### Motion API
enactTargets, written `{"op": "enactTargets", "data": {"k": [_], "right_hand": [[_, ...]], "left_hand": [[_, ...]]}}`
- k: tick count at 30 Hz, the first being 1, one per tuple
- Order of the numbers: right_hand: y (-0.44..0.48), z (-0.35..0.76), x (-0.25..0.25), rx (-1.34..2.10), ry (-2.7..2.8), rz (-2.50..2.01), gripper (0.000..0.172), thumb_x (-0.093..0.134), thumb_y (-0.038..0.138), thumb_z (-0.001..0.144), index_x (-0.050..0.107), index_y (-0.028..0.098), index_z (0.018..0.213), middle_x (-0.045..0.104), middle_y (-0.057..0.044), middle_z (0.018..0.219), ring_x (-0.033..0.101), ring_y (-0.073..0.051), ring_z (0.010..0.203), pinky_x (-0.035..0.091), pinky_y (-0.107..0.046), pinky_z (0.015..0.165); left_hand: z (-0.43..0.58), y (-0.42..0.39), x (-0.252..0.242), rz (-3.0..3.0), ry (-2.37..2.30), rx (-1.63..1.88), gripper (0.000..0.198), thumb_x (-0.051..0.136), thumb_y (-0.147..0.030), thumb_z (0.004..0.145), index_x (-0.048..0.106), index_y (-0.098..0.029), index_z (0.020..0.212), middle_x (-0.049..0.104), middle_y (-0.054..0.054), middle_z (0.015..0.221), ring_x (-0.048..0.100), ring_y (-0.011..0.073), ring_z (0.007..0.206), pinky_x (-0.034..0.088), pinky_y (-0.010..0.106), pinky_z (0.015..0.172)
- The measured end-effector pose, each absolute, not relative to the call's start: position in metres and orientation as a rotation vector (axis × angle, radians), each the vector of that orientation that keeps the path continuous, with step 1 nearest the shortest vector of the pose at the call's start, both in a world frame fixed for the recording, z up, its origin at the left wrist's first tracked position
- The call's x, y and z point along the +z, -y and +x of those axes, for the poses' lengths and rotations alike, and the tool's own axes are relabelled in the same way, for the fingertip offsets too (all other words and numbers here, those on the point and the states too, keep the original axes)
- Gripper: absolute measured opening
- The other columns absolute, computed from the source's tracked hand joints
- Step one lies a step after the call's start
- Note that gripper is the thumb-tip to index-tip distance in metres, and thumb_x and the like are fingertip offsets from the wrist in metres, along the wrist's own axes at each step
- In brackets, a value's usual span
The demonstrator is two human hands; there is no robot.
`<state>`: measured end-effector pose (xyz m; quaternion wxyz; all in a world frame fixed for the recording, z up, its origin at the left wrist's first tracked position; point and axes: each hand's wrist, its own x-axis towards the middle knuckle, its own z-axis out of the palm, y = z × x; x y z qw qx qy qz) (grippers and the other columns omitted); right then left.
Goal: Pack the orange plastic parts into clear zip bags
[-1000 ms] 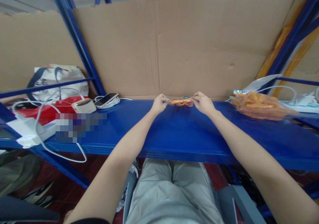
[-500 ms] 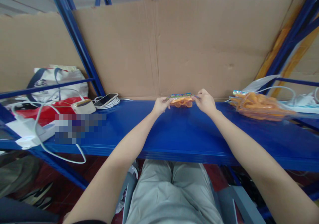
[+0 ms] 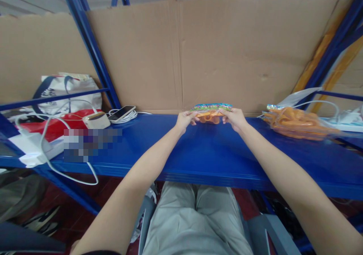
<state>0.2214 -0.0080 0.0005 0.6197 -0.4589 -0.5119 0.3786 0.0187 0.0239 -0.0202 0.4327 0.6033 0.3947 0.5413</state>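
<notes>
Between my two hands is a clear plastic bag point(image 3: 209, 116) with a colourful printed top strip and orange ring-like pieces inside. My left hand point(image 3: 185, 120) is closed on the bag's left side, thumb and fingers pinching the plastic. On the opposite side my right hand point(image 3: 234, 118) pinches the bag too, its fingers curled. The bag is at the far side of the blue shelf point(image 3: 204, 153), close to the cardboard. Farther right lies a larger clear bag point(image 3: 300, 123) full of similar orange pieces, apart from my right hand.
A cardboard sheet point(image 3: 227, 50) walls off the back. At left are a phone point(image 3: 122, 113) on a coiled white cable, a small cream case point(image 3: 96, 121), a red item, a white power strip and a cloth bag point(image 3: 70, 92). Blue posts point(image 3: 92, 47) rise beside the cardboard.
My right hand has turned and lowered slightly at the bag's right side. The bag's printed top strip now stands up more fully and shows wider. Both hands keep their hold.
</notes>
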Motion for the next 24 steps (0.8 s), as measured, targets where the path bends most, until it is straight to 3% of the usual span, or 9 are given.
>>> {"op": "enactTargets", "data": {"k": [3, 6, 8, 15, 19, 24], "right_hand": [[0.012, 0.220, 0.005, 1.033, 1.077, -0.974, 0.016, 0.065, 0.005, 0.079, 0.061, 0.015, 0.068, 0.067, -0.002, 0.059, 0.065, -0.010, 0.053, 0.056, -0.019, 0.056], [0.012, 0.221, 0.006, 1.061, 1.034, -0.950, 0.019, 0.060, 0.000, 0.082, 0.063, 0.015, 0.071, 0.071, -0.001, 0.067, 0.068, -0.009, 0.061, 0.058, -0.020, 0.070], [0.011, 0.223, 0.006, 1.049, 1.035, -0.959, 0.020, 0.058, -0.001, 0.084, 0.063, 0.014, 0.071, 0.071, -0.001, 0.067, 0.068, -0.008, 0.060, 0.058, -0.021, 0.076], [0.010, 0.226, 0.006, 1.126, 1.068, -1.004, 0.020, 0.055, 0.001, 0.086, 0.061, 0.014, 0.073, 0.071, -0.005, 0.067, 0.069, -0.013, 0.060, 0.059, -0.026, 0.074], [0.007, 0.228, 0.006, 1.179, 1.063, -0.989, 0.024, 0.048, 0.000, 0.088, 0.060, 0.015, 0.074, 0.073, -0.006, 0.071, 0.072, -0.013, 0.072, 0.058, -0.025, 0.079], [0.001, 0.233, 0.004, 1.069, 1.247, -1.053, 0.021, 0.045, 0.008, 0.091, 0.056, 0.018, 0.077, 0.075, -0.009, 0.090, 0.071, -0.019, 0.093, 0.055, -0.036, 0.087]], "left_hand": [[0.019, -0.024, -0.021, 1.488, -0.938, 1.344, 0.015, 0.064, -0.024, 0.085, 0.070, -0.011, 0.087, 0.075, 0.008, 0.081, 0.065, 0.0088, 0.058, 0.043, 0.016, 0.047], [0.019, -0.024, -0.022, 1.521, -0.894, 1.314, 0.016, 0.064, -0.027, 0.085, 0.069, -0.012, 0.089, 0.075, 0.009, 0.089, 0.068, 0.0112, 0.069, 0.044, 0.016, 0.050], [0.018, -0.025, -0.023, 1.538, -0.880, 1.287, 0.018, 0.064, -0.028, 0.086, 0.069, -0.012, 0.093, 0.075, 0.010, 0.093, 0.068, 0.0105, 0.067, 0.046, 0.017, 0.051], [0.017, -0.028, -0.033, 1.571, -1.001, 1.131, 0.035, 0.068, -0.031, 0.084, 0.066, -0.015, 0.115, 0.075, 0.007, 0.077, 0.056, 0.0059, 0.040, 0.045, 0.018, 0.045], [0.020, -0.027, -0.034, 1.571, -1.011, 1.147, 0.027, 0.065, -0.031, 0.086, 0.070, -0.013, 0.105, 0.075, 0.007, 0.077, 0.057, 0.0058, 0.041, 0.044, 0.018, 0.045], [0.023, -0.029, -0.031, 1.570, -0.931, 1.245, 0.015, 0.065, -0.024, 0.085, 0.070, -0.010, 0.090, 0.075, 0.008, 0.079, 0.060, 0.0068, 0.049, 0.048, 0.019, 0.053]]}}
